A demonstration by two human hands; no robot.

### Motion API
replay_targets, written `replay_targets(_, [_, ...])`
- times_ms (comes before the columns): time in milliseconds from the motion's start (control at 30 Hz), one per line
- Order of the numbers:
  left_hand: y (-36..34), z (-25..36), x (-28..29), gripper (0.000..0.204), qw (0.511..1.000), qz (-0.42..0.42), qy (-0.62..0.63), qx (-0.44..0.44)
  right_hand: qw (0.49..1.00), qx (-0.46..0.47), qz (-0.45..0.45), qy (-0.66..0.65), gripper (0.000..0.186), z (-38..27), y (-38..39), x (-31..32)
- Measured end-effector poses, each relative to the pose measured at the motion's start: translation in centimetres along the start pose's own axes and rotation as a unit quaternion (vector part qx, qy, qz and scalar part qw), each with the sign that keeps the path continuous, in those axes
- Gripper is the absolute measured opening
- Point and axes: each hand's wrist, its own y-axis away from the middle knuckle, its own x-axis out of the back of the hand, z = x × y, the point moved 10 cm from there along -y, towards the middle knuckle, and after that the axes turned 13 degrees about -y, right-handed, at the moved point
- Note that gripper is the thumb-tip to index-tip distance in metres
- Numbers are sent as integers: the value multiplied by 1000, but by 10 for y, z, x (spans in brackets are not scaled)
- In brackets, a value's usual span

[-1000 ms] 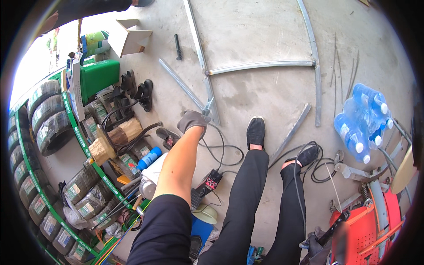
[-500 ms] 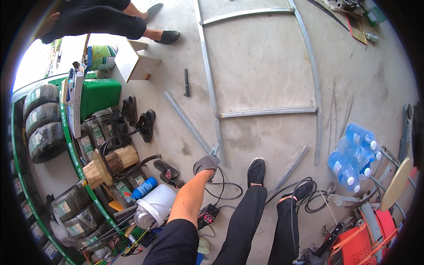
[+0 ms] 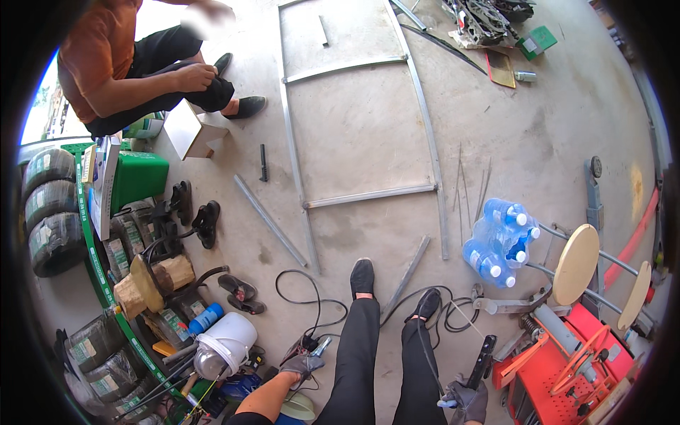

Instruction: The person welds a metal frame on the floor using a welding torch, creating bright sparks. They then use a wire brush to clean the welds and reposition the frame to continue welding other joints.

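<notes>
My left hand [image 3: 303,364], in a grey glove, is closed around a metal spring clamp [image 3: 323,346] low in the view, left of my legs. Beside it a dark cable [image 3: 345,306] loops over the floor. At the lower right, my gloved right hand [image 3: 470,404] grips a long black slotted tool [image 3: 484,360], which points up and away from me. Something pale blue also shows at that hand, too small to name. Ahead of my feet lies a metal tube frame [image 3: 368,197]. Loose metal bars [image 3: 269,221] rest on the floor near it.
Another person [image 3: 99,71] sits at the upper left by a white stool [image 3: 190,131]. Racked tyres [image 3: 55,244] and a white bucket [image 3: 237,333] stand left. On the right are wrapped water bottles [image 3: 499,244] and red equipment [image 3: 567,375]. Cables lie around my feet.
My left hand has drawn back from the frame's near-left corner toward my legs, bringing the clamp. The view has shifted, showing more of the seated person and my right hand.
</notes>
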Motion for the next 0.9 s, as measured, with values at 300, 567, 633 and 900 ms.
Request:
replay_targets(300, [109,-53,-62,70,968,116,-201,-100,996,77,-47,11,23,-54,-13,103])
replay_targets(567, [229,-15,-130,65,920,219,-200,-257,980,25,-80,-183,10,-57,-84,245])
replay_targets(633, [201,-73,-142,50,945,95,275,-152,985,18,-80,-155,8,-63,-76,245])
replay_targets(900, [273,-71,-112,38,856,157,466,-160,987,7,-92,-132,26,-80,-90,231])
